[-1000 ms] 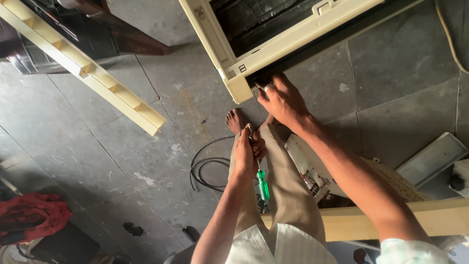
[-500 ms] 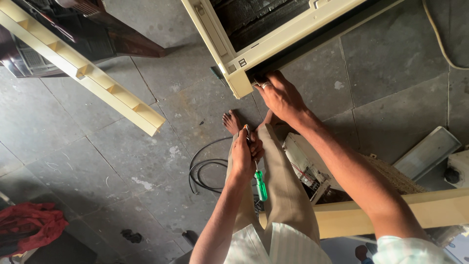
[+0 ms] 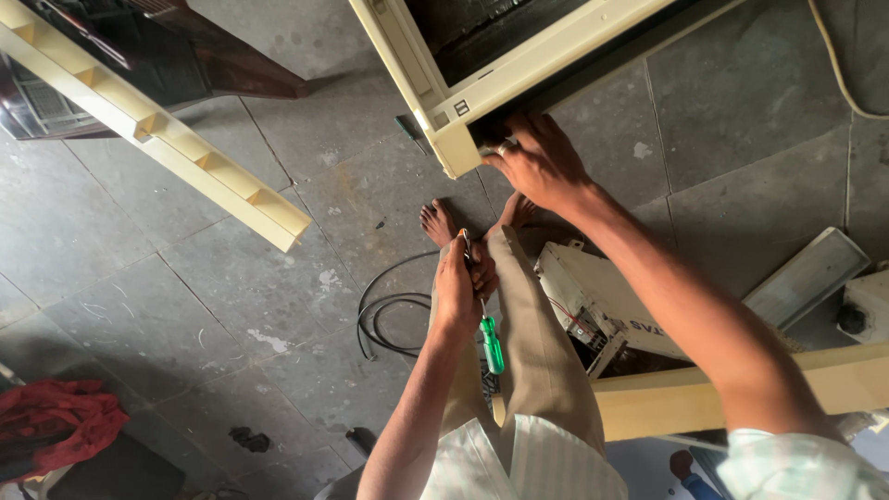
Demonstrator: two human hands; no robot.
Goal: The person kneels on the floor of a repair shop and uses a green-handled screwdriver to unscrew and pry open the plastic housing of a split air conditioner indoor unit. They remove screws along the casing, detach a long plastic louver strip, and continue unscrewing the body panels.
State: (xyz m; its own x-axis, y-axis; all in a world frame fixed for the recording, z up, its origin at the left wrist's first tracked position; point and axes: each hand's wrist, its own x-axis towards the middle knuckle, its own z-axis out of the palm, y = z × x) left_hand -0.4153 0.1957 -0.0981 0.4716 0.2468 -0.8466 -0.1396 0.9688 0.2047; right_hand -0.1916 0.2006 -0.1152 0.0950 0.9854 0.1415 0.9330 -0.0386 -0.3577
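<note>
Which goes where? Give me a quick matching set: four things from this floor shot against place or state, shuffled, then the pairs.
Things:
1. green-handled screwdriver
2. cream plastic appliance casing
3. coiled black cable
4. crumpled red cloth

Place or state:
A. bottom left corner of the view
B. its corner touched by the right hand
C. in the grip of the left hand
D. on the grey stone floor beside the bare foot

Pairs: 1-C, 2-B, 3-D, 4-A

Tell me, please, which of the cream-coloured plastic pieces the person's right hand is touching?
The right hand grips the corner of the large cream frame at top, not the slatted strip at left.
</note>
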